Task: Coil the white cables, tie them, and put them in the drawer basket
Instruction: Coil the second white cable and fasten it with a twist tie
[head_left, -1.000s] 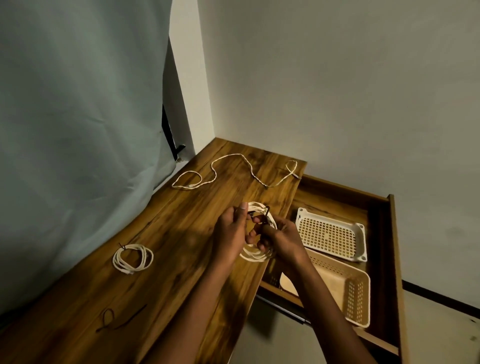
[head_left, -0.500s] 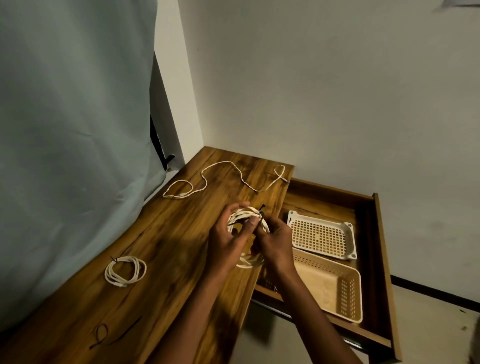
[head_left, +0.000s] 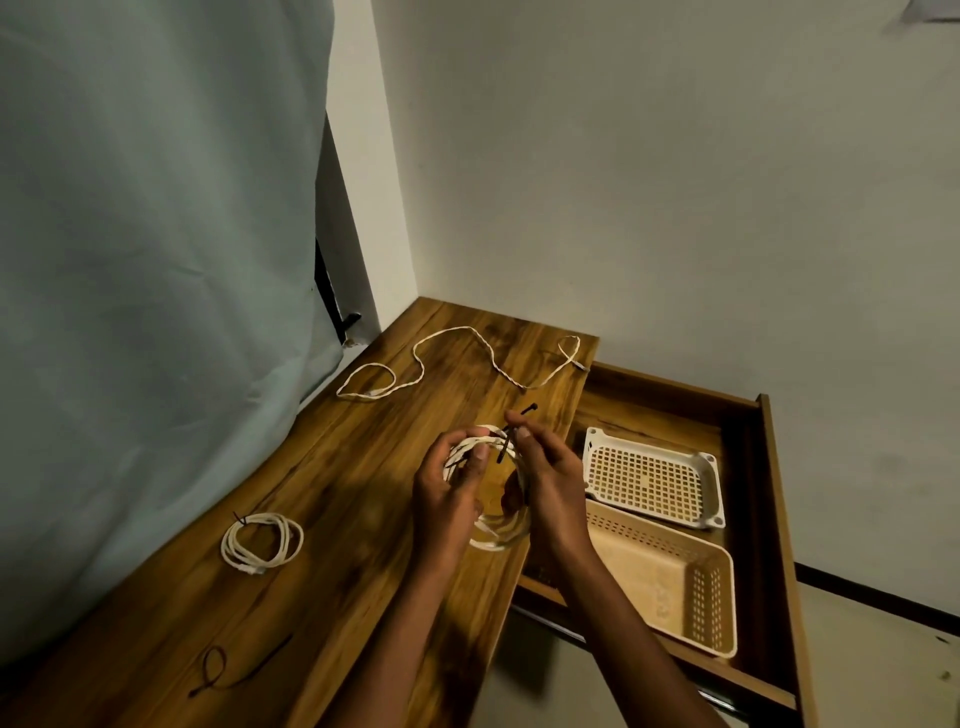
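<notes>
Three white cables on the wooden table (head_left: 332, 519), one in hand.

Item 1: coiled cable (head_left: 493, 535), held just above the table's right edge, beside the open drawer (head_left: 774, 467). Left hand (head_left: 447, 499) curls its fingers round the coil's near-left loops; right hand (head_left: 550, 483) pinches a black tie (head_left: 511, 434) at the coil's top. Whether the tie is cinched cannot be told. Judged light, limp and springy: loops likely to slacken if released before tying. Best held across all the strands at once, next to the tie.

Item 2: tied coil (head_left: 262, 543), flat near the table's left edge, a dark tie showing at its upper left. Judged ready to lift by the bundle.

Item 3: loose cable (head_left: 457, 358), snaking across the far end of the table, one end reaching the far right corner. Not yet coiled.

Item 4: spare black tie (head_left: 228, 675), looped, near the front edge.

Drawer contents: white perforated tray (head_left: 654, 478) towards the far end; beige basket (head_left: 670, 577) nearer, no cable visible inside.

Room: pale curtain (head_left: 156, 260) along the left side, plain walls meeting at the far corner, dim light.
</notes>
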